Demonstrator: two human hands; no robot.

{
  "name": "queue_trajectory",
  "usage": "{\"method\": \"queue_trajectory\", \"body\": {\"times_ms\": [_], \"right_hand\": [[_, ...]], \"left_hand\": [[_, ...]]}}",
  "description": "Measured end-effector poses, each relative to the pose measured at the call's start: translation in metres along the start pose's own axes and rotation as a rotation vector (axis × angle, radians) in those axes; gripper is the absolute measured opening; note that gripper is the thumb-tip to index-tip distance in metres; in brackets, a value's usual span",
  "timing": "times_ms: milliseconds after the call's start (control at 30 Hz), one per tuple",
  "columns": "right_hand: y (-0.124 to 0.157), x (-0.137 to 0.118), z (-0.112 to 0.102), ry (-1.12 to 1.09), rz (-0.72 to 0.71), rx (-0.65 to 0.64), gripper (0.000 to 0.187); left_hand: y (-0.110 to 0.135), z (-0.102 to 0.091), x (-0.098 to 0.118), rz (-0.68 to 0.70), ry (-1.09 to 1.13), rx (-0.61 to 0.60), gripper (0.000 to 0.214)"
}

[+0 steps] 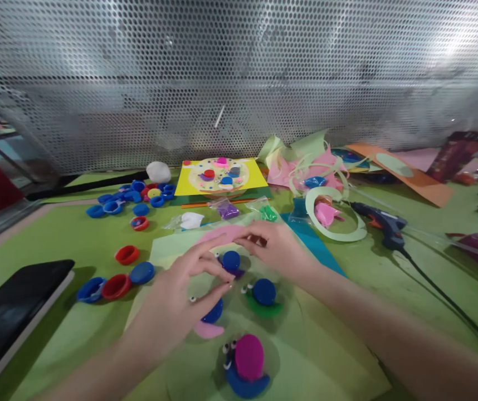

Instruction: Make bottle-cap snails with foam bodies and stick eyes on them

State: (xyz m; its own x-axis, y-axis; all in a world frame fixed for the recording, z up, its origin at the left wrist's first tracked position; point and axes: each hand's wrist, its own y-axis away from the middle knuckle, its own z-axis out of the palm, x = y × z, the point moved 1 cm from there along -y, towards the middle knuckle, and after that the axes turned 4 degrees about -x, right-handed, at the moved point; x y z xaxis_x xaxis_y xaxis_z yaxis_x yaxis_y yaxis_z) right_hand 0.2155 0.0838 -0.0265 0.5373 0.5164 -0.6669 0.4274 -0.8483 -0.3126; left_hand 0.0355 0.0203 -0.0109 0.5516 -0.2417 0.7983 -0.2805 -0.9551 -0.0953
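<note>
My left hand (180,289) is over the green paper, its thumb and a fingertip brought together in a pinch beside a bottle-cap snail with a blue cap (231,260) and purple clay body. Anything in that pinch is too small to name. My right hand (274,245) bends its fingers together at the edge of a pink paper piece (222,234); what they hold is hidden. Lower on the paper sit a blue-capped snail on green clay (264,292), a magenta-capped snail on blue clay (249,359), and another blue-capped one on pink clay (209,330), partly behind my left hand.
Loose blue and red bottle caps (127,254) lie at left, near a black phone (17,312). A yellow card with finished snails (222,177) stands behind clay packets (227,210). To the right are paper scraps (297,167), a paper ring (358,228) and a corded glue gun (383,223).
</note>
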Motion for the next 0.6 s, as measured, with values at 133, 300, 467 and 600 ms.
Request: {"method": "queue_trajectory", "body": {"times_ms": [133,300,467,600], "right_hand": [[0.000,0.003,0.001,0.005,-0.023,-0.013,0.012],[0.000,0.002,0.000,0.000,-0.020,-0.023,0.012],[-0.001,0.002,0.000,-0.005,-0.007,-0.037,0.011],[-0.002,0.003,-0.001,-0.010,-0.006,-0.053,0.013]], "left_hand": [[-0.001,0.006,-0.006,0.031,-0.076,0.009,0.048],[-0.002,0.011,-0.007,0.178,-0.196,0.031,0.050],[-0.005,0.015,-0.002,0.064,-0.116,0.022,0.058],[-0.006,0.019,0.000,0.055,-0.189,-0.016,0.064]]}}
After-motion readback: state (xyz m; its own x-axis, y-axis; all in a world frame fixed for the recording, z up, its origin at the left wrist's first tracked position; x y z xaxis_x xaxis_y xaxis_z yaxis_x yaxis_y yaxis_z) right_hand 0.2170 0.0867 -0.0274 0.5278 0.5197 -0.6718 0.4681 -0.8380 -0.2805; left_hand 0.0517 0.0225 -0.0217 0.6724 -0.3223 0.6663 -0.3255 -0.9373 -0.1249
